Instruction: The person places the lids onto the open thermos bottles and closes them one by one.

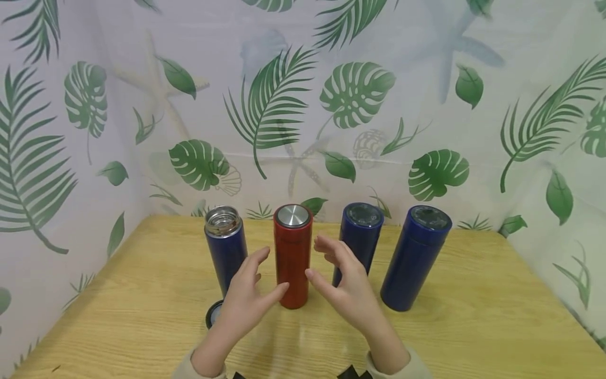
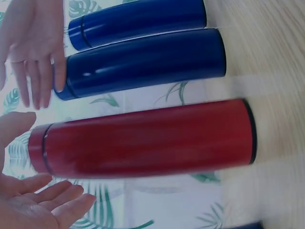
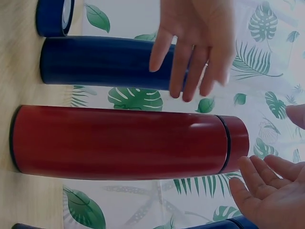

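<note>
A red thermos flask (image 1: 292, 258) with a silver-topped lid stands upright on the table between my two hands. My left hand (image 1: 248, 295) is to its left, thumb and fingers spread apart and holding nothing. On the other side my right hand (image 1: 347, 287) is held with fingers slightly bent, near the flask; no grip on it shows. Behind the left hand stands a blue flask (image 1: 224, 252) without its lid, its steel mouth showing. The blue lid (image 3: 55, 18) lies on the table beside it, partly hidden by the left wrist in the head view.
Two blue flasks with dark tops stand to the right, one (image 1: 362, 231) partly behind the right hand and the other (image 1: 415, 258) farther right. The wooden table (image 1: 497, 316) meets a leaf-patterned cloth (image 1: 293, 105) at the back and sides.
</note>
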The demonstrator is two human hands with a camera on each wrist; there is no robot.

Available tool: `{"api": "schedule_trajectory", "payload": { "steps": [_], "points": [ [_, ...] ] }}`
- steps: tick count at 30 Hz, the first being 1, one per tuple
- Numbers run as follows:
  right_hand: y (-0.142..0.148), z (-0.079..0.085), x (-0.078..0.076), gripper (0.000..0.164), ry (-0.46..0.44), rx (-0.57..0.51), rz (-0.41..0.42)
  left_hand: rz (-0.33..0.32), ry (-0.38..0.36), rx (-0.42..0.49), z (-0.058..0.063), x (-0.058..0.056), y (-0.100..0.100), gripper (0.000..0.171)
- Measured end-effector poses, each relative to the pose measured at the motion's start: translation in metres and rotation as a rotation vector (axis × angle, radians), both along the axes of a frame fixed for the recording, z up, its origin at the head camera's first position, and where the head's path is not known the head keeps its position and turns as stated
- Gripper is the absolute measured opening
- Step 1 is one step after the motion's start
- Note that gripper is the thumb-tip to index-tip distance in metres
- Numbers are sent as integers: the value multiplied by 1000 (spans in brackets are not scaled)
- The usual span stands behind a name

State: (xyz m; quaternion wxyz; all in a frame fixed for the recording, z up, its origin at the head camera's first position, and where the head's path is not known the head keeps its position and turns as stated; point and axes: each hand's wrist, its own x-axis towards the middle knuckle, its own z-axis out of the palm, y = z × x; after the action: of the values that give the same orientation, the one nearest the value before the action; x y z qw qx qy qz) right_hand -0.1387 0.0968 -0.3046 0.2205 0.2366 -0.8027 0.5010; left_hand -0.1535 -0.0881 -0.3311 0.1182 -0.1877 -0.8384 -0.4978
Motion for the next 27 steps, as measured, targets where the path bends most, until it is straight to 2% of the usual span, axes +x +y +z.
{"api": "schedule_trajectory", "payload": {
  "steps": [7,11,14,19,27],
  "points": [
    [-12,-9,0,47,-47,35,71,24,14,-8,2,8,-29,53],
    [-24,-14,-1,45,-94,77,108,57,8,-10,3,7,-46,48],
    [-34,-17,-4,44,-125,110,129,74,43,3,7,5,-56,45],
    [-52,-24,-13,44,-162,179,144,101,87,6,12,4,-66,42],
    [-83,-32,-29,50,-321,333,208,115,91,-24,13,2,-73,41]
  ]
}}
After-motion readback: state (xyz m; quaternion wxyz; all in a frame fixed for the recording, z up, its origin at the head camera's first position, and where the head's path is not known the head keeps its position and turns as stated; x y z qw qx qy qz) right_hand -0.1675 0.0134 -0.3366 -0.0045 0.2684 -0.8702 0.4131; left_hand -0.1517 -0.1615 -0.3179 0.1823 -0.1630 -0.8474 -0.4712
